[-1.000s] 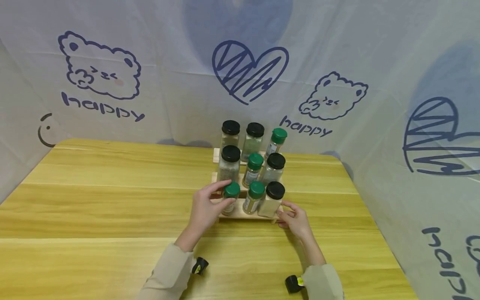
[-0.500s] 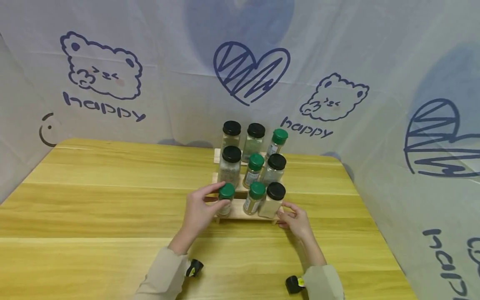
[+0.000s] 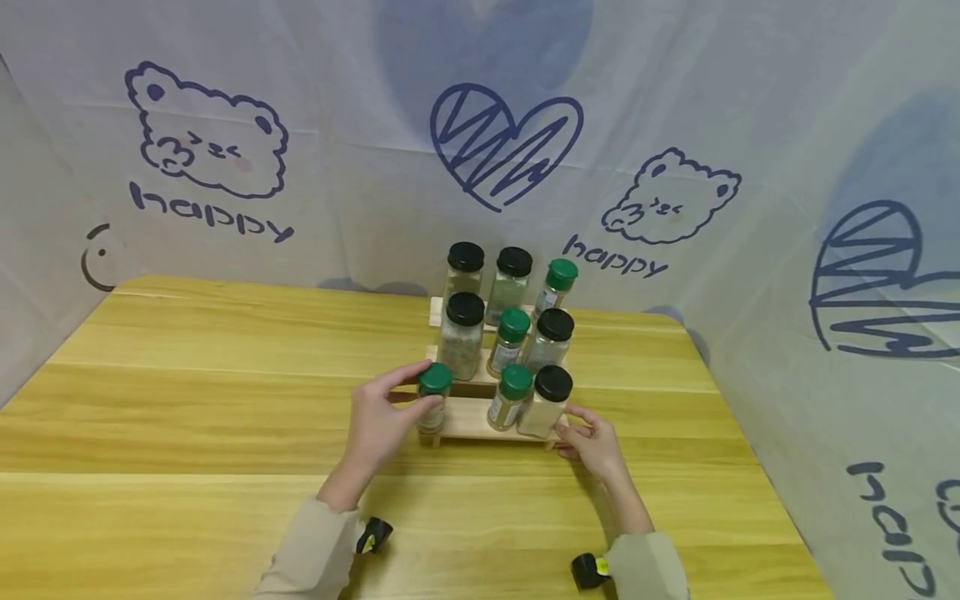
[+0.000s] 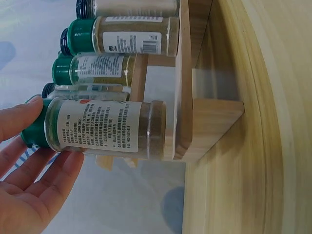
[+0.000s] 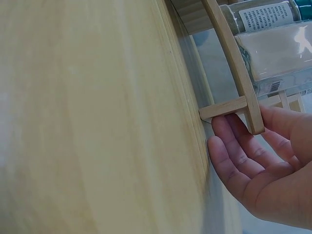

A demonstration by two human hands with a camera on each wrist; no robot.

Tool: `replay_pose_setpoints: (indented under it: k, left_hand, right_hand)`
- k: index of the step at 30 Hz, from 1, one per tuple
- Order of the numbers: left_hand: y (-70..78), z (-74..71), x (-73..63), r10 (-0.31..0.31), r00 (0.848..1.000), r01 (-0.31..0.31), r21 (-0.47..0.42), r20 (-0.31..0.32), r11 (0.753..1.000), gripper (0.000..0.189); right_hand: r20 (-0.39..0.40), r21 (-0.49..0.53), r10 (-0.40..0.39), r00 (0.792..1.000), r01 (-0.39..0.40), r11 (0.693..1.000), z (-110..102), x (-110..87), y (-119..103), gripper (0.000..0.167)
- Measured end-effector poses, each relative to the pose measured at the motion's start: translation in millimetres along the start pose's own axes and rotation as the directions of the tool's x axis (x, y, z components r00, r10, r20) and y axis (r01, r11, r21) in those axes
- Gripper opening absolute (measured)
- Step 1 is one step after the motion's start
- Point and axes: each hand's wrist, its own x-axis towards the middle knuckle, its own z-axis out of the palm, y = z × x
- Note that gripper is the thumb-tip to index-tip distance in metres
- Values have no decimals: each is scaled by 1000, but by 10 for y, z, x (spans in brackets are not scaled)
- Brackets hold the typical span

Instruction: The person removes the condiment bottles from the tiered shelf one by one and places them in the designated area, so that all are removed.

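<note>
My left hand (image 3: 377,419) pinches a spice jar (image 4: 100,126) by its green cap, thumb on one side and fingers on the other. The jar is upright, at the left end of the lowest shelf of a three-step wooden rack (image 3: 472,419). In the left wrist view, brown powder and a white label show through it, and a narrow gap separates its base from the shelf. My right hand (image 3: 592,446) grips the rack's right front end; thumb and fingers lie around the shelf board (image 5: 254,119). Nearest that hand stands a black-capped jar (image 3: 542,408) of pale powder.
Beside it on the lowest shelf is another green-capped jar (image 3: 506,404). Behind, a tall black-capped jar (image 3: 461,342) and several others fill the upper steps. The rack stands on a wooden table (image 3: 225,400) before a printed cloth (image 3: 337,83).
My left hand has carried the green-capped spice jar leftward along the lowest shelf to its left end, away from the neighbouring jar. The right hand keeps its hold on the rack.
</note>
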Motion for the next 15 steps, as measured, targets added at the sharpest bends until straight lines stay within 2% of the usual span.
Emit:
replay_pose_setpoints:
  k: [5, 12, 15]
  left_hand:
    - [3, -52, 8, -8, 1000, 9, 4, -20, 1000, 38]
    - [278, -143, 20, -29, 998, 30, 8, -51, 1000, 35]
    - [243, -166, 25, -29, 998, 30, 17, -60, 999, 36]
  right_hand:
    - [2, 4, -1, 1000, 1, 1000, -7, 3, 1, 36]
    - [6, 11, 13, 1000, -13, 1000, -7, -2, 2, 37]
    - [6, 14, 10, 1000, -10, 1000, -8, -12, -9, 37]
